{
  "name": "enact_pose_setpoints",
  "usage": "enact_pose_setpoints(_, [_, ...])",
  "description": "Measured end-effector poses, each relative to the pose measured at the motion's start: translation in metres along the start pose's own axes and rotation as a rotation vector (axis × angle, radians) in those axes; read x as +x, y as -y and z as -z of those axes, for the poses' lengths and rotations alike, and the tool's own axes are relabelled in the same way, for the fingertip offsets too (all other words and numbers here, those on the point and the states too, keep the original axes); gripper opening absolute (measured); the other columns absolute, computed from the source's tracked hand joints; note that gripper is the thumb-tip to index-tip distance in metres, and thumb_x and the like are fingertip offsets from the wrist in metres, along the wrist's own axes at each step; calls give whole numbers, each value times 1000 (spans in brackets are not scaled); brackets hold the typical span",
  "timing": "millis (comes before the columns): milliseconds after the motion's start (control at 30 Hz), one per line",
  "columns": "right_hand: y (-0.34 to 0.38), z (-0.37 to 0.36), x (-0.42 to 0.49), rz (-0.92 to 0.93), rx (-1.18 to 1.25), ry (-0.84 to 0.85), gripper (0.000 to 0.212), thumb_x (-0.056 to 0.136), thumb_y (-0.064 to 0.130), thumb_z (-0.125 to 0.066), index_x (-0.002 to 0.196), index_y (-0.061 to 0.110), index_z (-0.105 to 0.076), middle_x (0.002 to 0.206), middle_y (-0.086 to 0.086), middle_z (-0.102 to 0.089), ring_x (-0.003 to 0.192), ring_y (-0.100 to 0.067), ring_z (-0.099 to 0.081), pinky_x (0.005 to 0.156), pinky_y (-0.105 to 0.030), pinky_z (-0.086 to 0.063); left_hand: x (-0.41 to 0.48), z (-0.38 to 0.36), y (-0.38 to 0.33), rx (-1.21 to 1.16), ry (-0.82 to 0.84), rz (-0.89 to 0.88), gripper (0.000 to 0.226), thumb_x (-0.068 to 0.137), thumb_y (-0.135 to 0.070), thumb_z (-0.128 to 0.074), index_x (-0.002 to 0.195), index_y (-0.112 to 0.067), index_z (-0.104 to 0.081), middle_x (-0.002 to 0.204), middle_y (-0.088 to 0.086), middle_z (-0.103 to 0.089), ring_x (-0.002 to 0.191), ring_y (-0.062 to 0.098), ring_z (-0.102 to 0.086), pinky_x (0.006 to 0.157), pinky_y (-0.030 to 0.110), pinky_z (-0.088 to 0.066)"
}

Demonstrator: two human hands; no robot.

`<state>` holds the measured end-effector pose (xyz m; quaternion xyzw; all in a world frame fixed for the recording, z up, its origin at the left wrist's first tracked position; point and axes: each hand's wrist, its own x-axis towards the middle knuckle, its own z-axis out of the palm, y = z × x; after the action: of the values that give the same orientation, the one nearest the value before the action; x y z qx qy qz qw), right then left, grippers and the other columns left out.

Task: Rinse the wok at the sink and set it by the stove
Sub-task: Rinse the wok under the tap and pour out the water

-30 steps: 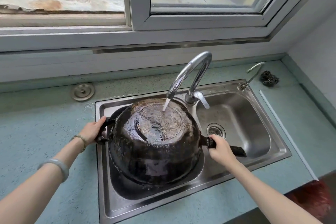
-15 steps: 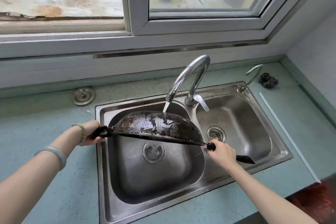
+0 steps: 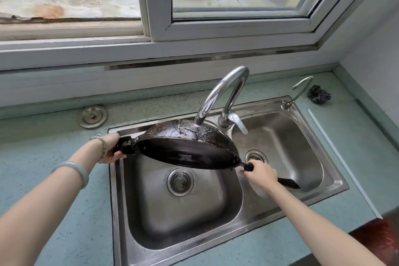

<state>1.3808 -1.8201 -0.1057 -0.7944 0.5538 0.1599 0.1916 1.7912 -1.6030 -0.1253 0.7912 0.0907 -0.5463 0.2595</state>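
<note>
Both hands are gripping the wok over the sink's left basin: the left hand clasping its short handle, the right hand apparently wrapping the long one. Faucet water is striking its upturned underside.

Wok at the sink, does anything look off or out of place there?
Nothing alarming. The wok is held upside down and tilted over the left basin, with tap water hitting its charred underside. The sink plug lies on the counter, and a steel scourer sits behind the right basin.
</note>
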Motion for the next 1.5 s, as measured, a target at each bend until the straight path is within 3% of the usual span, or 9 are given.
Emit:
enact_pose_setpoints(167, [-3, 1, 6, -20, -7, 31, 24, 80, 51, -59, 79, 28, -52, 94, 1, -69, 102, -25, -62, 73, -30, -36, -9, -7, -6, 1, 4, -5, 33, 89, -22, -25, 86, -6, -54, 56, 17, -61, 20, 17, -41, 29, 9, -32])
enact_pose_setpoints(267, [-5, -3, 5, -31, 20, 22, 25, 80, 51, -60, 82, 26, -56, 89, 3, -67, 100, -24, -62, 72, -30, -35, -10, -10, -7, -19, -8, 2, 32, 88, -22, -25, 86, -8, -54, 69, 17, -58, 20, 15, -37, 29, 9, -33])
enact_pose_setpoints(567, [-17, -22, -10, -89, 156, 31, 25, 78, 48, -63, 80, 24, -56, 88, 3, -68, 95, -26, -63, 71, -31, -39, -26, -13, -17, -16, 55, -13, 30, 89, -26, -31, 81, -4, -50, 66, 13, -52, 21, 12, -36, 29, 9, -33])
enact_pose_setpoints(733, [-25, -24, -16, -79, 219, 25, 23, 78, 49, -66, 90, 30, -62, 94, 3, -69, 97, -25, -62, 71, -31, -42, -43, -16, -22, -17, 103, -34, 34, 91, -31, -33, 78, -4, -48, 58, 9, -49, 22, 10, -36, 29, 9, -31])
enact_pose_setpoints(933, [-27, -24, -18, -55, 282, -18, 20, 79, 46, -68, 88, 30, -62, 89, 3, -67, 89, -25, -60, 67, -32, -44, -61, -20, -15, -123, 111, -79, 33, 94, -33, -34, 78, -8, -45, 66, 7, -46, 23, 8, -36, 28, 9, -31])
enact_pose_setpoints(1133, [-33, -32, -20, -40, 328, -54, 14, 74, 25, -66, 86, 27, -61, 84, -1, -70, 86, -28, -64, 71, -38, -52, -69, -25, 10, -242, 51, -225, 29, 97, -33, -36, 80, -11, -42, 65, 9, -46, 26, 7, -36, 30, 12, -34])
enact_pose_setpoints(1300, [-25, -22, -34, -13, 371, -109, 14, 74, 10, -63, 78, 23, -58, 76, -3, -66, 77, -27, -59, 66, -36, -47, -70, -25, 31, -268, 68, -369, 32, 99, -34, -36, 80, -11, -45, 65, 8, -43, 47, 16, -35, 36, 17, -40])
enact_pose_setpoints(1433, [-20, -11, -41, 29, 399, -183, 22, 79, 19, -71, 70, 24, -51, 71, 0, -62, 73, -26, -56, 60, -34, -39, -64, -23, 47, -287, 96, -468, 32, 100, -36, -34, 99, -11, -54, 81, 8, -55, 66, 17, -49, 56, 29, -44])
enact_pose_setpoints(1500, [-17, -6, -43, 51, 364, -245, 22, 80, 20, -70, 72, 24, -51, 74, -4, -63, 75, -30, -58, 60, -35, -39, -61, -21, 54, -327, 119, -496, 30, 101, -32, -33, 100, -13, -55, 81, 7, -56, 65, 16, -53, 57, 29, -47])
